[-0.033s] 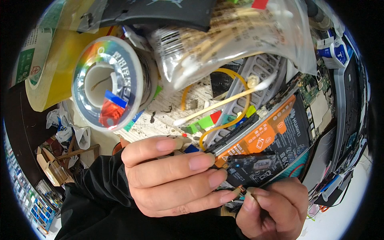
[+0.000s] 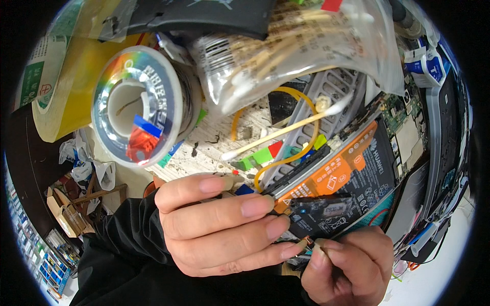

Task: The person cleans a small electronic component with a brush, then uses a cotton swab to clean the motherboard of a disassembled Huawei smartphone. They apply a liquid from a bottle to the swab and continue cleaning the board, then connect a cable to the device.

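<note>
An opened phone (image 2: 403,140) lies tilted at the right, with its circuit board and a black battery (image 2: 370,173) bearing an orange label exposed. Over the battery's lower end sits a small black module (image 2: 319,211). My left hand (image 2: 224,232) is closed round the phone's lower left side, fingers bent and fingertips against its edge; the thumb is hidden. At the phone's bottom end my right hand (image 2: 347,265) is closed, thumb and forefinger pinched beside a small copper-coloured part (image 2: 306,242). What lies between those fingertips is too small to make out.
A solder wire spool (image 2: 135,107) stands at left, beside a yellow roll (image 2: 69,112). Beyond my hands lie a bag of cotton swabs (image 2: 301,46), a loose swab (image 2: 286,133), a yellow rubber band (image 2: 311,109) and a slotted grey strip (image 2: 332,84). Phone parts (image 2: 444,127) crowd the right.
</note>
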`<state>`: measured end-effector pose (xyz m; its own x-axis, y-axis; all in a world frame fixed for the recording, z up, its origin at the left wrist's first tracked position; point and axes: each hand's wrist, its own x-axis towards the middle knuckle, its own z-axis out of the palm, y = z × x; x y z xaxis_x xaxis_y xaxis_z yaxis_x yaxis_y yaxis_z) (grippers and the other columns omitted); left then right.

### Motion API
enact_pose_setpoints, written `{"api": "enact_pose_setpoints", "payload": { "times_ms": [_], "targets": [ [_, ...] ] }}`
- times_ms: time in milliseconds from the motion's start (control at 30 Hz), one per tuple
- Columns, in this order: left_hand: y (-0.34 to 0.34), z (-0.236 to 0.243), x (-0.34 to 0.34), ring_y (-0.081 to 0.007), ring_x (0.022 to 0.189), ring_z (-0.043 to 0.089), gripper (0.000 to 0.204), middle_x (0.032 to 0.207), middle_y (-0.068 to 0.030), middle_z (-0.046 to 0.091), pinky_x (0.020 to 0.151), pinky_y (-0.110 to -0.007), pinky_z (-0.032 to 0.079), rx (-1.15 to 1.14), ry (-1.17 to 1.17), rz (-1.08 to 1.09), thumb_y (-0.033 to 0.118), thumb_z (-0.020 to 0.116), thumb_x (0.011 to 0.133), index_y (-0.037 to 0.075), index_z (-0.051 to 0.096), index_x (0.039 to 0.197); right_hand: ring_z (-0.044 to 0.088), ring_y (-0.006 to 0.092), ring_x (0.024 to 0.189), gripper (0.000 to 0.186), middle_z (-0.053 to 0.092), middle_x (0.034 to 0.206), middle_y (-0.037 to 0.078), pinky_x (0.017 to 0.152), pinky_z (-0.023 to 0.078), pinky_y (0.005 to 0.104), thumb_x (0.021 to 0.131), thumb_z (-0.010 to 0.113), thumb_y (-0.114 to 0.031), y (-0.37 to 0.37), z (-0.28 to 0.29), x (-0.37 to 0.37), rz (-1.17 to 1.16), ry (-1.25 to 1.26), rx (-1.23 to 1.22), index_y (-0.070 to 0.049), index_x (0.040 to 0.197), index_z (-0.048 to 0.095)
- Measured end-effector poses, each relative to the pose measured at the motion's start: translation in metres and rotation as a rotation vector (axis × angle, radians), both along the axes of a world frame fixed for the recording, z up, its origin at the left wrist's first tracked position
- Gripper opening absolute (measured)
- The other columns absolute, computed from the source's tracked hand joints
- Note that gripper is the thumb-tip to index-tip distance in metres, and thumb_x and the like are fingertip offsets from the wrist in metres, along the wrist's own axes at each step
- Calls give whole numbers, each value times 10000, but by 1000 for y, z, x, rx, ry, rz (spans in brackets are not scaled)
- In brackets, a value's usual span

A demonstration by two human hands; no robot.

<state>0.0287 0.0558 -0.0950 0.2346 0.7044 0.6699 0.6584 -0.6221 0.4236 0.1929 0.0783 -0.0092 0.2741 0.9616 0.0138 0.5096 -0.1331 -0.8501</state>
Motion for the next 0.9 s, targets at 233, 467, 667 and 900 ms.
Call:
{"api": "enact_pose_setpoints", "payload": {
  "times_ms": [233, 467, 667, 900],
  "targets": [
    [1, -2, -1, -166, 1105, 572, 286, 1056, 99, 567, 988, -403, 439, 25, 5, -14, 404, 807, 798, 462, 749, 1073, 636, 182, 691, 290, 690, 877, 103, 600, 503, 242, 770, 826, 50, 11, -12, 61, 776, -156, 311, 0, 1019, 686],
    [0, -2, -6, -169, 1104, 569, 286, 1077, 92, 560, 981, -403, 449, 17, 54, -50, 421, 810, 801, 465, 730, 1072, 636, 188, 692, 314, 694, 869, 102, 624, 504, 251, 745, 833, 57, -2, -2, 52, 625, -82, 239, -2, 1023, 699],
    [0, -4, -2, -179, 1103, 569, 268, 1075, 84, 557, 972, -411, 466, 36, 47, -16, 432, 806, 808, 452, 712, 1059, 649, 198, 706, 318, 706, 877, 118, 634, 513, 254, 736, 833, 69, 2, -3, 54, 645, -88, 254, 5, 1018, 701],
    [-1, 0, -3, -180, 1095, 579, 282, 1073, 83, 564, 972, -409, 471, 17, 64, -15, 437, 808, 800, 447, 710, 1065, 653, 152, 693, 331, 692, 926, 153, 575, 504, 202, 759, 818, 108, -1, -9, 53, 648, -15, 260, 44, 1052, 678]
  ]
}}
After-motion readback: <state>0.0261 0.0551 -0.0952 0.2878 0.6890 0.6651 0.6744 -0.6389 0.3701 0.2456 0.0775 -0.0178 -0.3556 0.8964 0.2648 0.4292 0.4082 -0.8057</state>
